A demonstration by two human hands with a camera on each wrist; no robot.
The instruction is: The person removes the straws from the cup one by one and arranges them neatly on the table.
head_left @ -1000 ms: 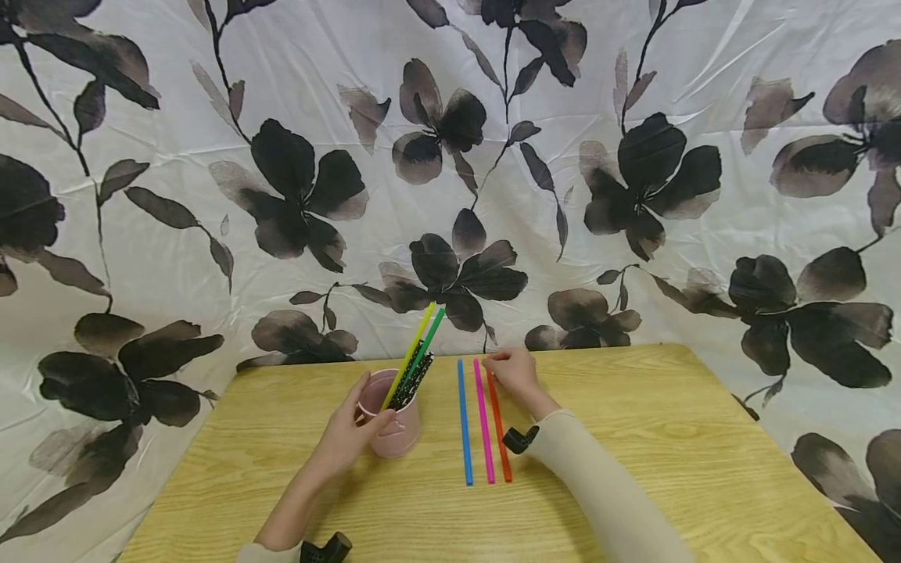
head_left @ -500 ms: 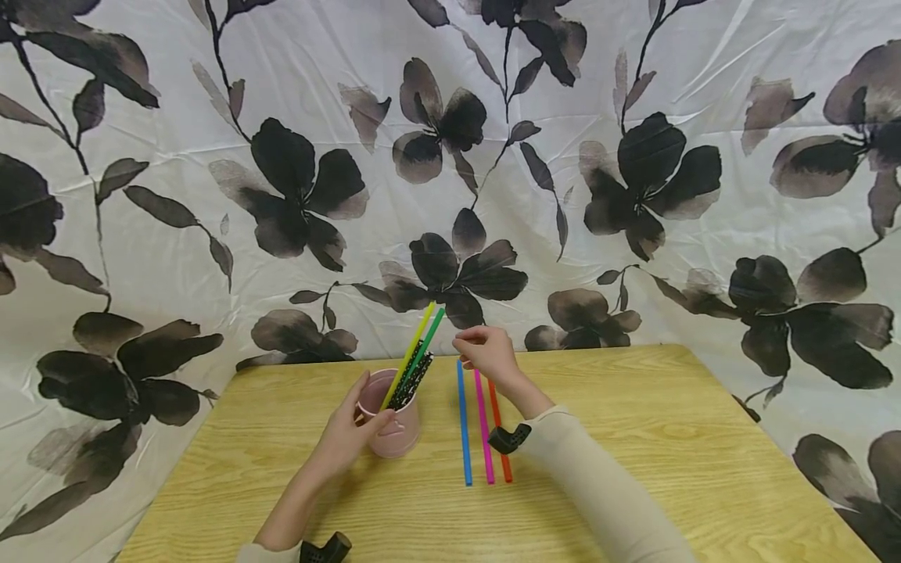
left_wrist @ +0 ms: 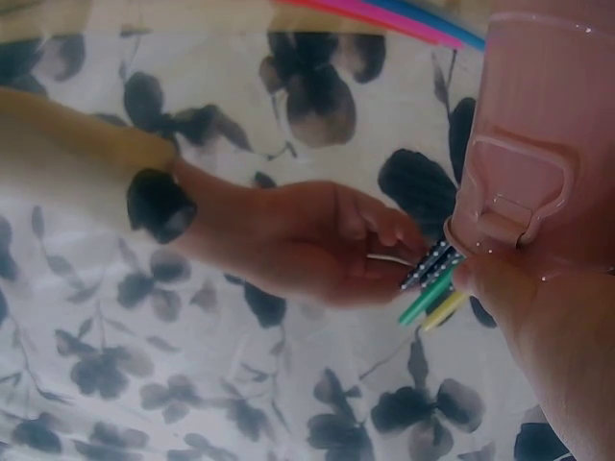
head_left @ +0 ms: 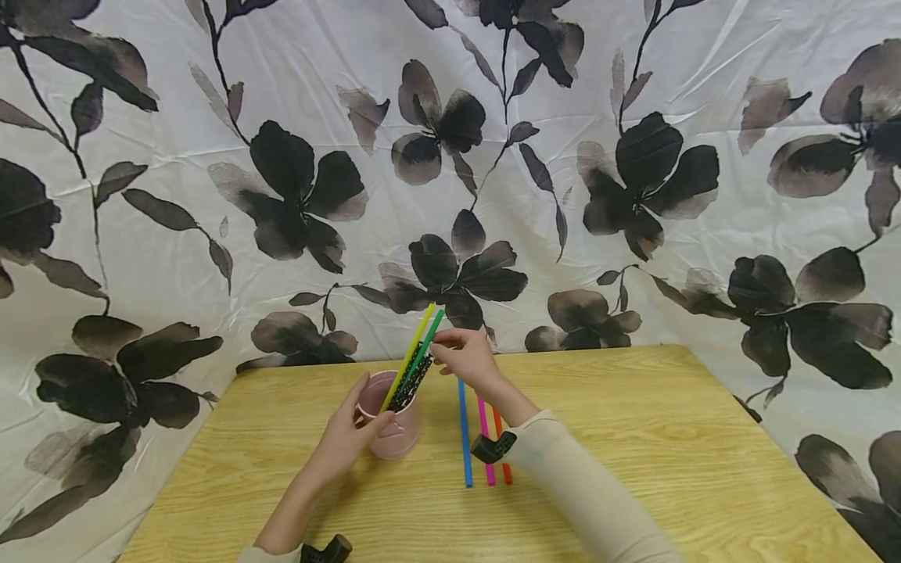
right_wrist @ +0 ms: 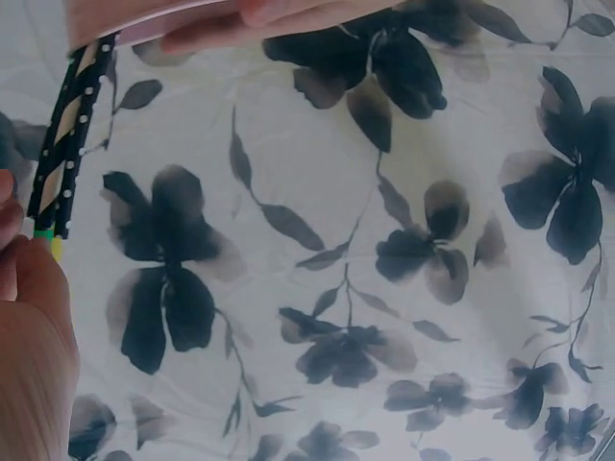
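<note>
My left hand (head_left: 345, 434) grips a pink cup (head_left: 396, 447) by its side, tilting it a little to the right. In the left wrist view the cup (left_wrist: 548, 86) shows a small raised handle. Leaning out of it are a yellow straw (head_left: 425, 319), a green straw (head_left: 436, 320) and black patterned straws (head_left: 401, 397) with dots and stripes. My right hand (head_left: 473, 364) has its thumb and fingertips right at the upper ends of the black straws; I cannot tell whether they pinch one. In the right wrist view my thumb (right_wrist: 43, 298) overlaps the green straw.
A blue straw (head_left: 464, 438), a pink straw (head_left: 486, 438) and a red straw (head_left: 503, 446) lie side by side on the wooden table (head_left: 633, 438), partly under my right arm. A floral cloth (head_left: 535, 234) hangs behind the table's far edge.
My right hand has moved left from the top of the red straw, over the pink and blue ones, to the straws in the cup. The left hand and cup stay put.
</note>
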